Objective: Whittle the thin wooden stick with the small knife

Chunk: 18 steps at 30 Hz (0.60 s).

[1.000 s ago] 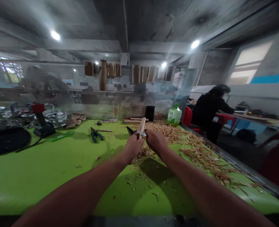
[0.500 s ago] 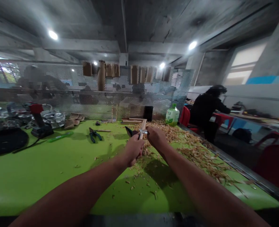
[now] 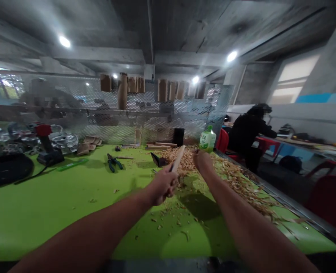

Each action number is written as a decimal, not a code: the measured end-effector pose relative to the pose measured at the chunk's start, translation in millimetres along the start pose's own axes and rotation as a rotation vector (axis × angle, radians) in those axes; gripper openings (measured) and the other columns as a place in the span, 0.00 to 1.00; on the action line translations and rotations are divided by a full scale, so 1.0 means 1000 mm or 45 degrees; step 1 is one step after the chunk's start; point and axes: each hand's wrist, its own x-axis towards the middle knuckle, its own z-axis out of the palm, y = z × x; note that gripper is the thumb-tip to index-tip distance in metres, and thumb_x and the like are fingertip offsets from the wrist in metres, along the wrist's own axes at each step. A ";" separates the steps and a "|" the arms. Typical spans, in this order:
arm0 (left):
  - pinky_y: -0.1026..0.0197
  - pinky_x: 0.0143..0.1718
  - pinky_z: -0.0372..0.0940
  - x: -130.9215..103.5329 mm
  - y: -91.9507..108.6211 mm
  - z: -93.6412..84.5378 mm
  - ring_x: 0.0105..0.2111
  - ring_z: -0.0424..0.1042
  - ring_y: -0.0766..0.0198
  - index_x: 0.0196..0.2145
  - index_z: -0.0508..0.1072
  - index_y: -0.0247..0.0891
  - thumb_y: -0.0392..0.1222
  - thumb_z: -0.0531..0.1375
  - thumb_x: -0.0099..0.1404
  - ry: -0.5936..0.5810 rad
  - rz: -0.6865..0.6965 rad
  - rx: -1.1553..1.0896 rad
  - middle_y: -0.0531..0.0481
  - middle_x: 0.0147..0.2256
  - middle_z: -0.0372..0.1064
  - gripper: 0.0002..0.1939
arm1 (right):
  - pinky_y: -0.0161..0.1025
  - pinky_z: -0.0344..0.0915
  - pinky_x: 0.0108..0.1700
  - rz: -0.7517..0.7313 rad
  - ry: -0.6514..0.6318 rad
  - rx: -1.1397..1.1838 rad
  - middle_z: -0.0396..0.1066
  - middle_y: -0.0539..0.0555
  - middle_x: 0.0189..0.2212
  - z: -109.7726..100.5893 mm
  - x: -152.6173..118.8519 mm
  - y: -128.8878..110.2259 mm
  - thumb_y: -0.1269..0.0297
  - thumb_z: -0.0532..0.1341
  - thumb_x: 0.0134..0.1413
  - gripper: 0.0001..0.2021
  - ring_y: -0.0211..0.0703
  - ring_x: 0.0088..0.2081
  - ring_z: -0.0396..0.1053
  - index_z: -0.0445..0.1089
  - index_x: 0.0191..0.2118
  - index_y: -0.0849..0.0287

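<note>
My left hand [image 3: 163, 184] is closed round the lower end of a pale wooden stick [image 3: 178, 158], which points up and away from me; something dark and thin shows beside the stick at my fingers. To the right of it, my right hand [image 3: 203, 162] is closed over the wood shavings [image 3: 227, 168], apart from the stick. What its fingers hold is blurred and cannot be made out. A dark wedge-shaped object [image 3: 158, 159] lies on the green table [image 3: 93, 208] just beyond my left hand.
Pliers [image 3: 114, 163], a green marker-like tool [image 3: 72, 164] and a cordless drill [image 3: 48, 146] lie on the left. Wooden strips [image 3: 161, 146] and a green-labelled bottle [image 3: 207, 139] stand farther back. A person in black [image 3: 249, 131] sits at the right.
My right hand has moved right, away from the stick, and the shiny metal tool seen across the stick is no longer visible there. The stick's far end now points more to the right.
</note>
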 end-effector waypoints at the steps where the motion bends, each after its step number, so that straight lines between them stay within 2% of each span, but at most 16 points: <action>1: 0.72 0.12 0.42 0.006 0.001 -0.008 0.13 0.47 0.77 0.53 0.60 0.41 0.38 0.57 0.56 0.038 0.022 -0.053 0.63 0.20 0.52 0.26 | 0.39 0.64 0.42 -0.049 0.013 0.027 0.73 0.62 0.40 0.003 -0.004 -0.006 0.61 0.51 0.64 0.16 0.46 0.42 0.71 0.72 0.48 0.62; 4: 0.72 0.13 0.41 0.018 0.001 -0.021 0.12 0.46 0.78 0.47 0.61 0.43 0.39 0.57 0.55 0.084 0.063 -0.147 0.63 0.20 0.50 0.20 | 0.36 0.61 0.38 -0.272 0.013 0.090 0.76 0.58 0.36 0.013 -0.019 -0.024 0.63 0.49 0.62 0.17 0.45 0.39 0.72 0.74 0.46 0.57; 8: 0.72 0.12 0.40 0.020 0.001 -0.021 0.12 0.46 0.77 0.41 0.60 0.43 0.38 0.57 0.54 0.091 0.063 -0.159 0.63 0.20 0.50 0.15 | 0.34 0.58 0.36 -0.444 -0.015 0.026 0.76 0.55 0.36 0.017 -0.037 -0.036 0.63 0.49 0.60 0.16 0.43 0.37 0.71 0.73 0.45 0.54; 14: 0.71 0.11 0.41 0.018 -0.001 -0.018 0.12 0.46 0.76 0.37 0.60 0.42 0.37 0.56 0.54 0.137 0.092 -0.065 0.63 0.19 0.51 0.12 | 0.34 0.57 0.37 -0.527 -0.037 -0.108 0.76 0.57 0.37 0.013 -0.044 -0.040 0.64 0.49 0.61 0.15 0.44 0.37 0.71 0.72 0.43 0.55; 18: 0.71 0.11 0.41 0.017 0.000 -0.016 0.12 0.46 0.76 0.40 0.62 0.42 0.37 0.55 0.54 0.155 0.068 -0.022 0.63 0.19 0.51 0.14 | 0.35 0.57 0.39 -0.534 0.008 -0.139 0.75 0.58 0.36 0.012 -0.043 -0.041 0.66 0.48 0.60 0.15 0.44 0.38 0.71 0.72 0.42 0.56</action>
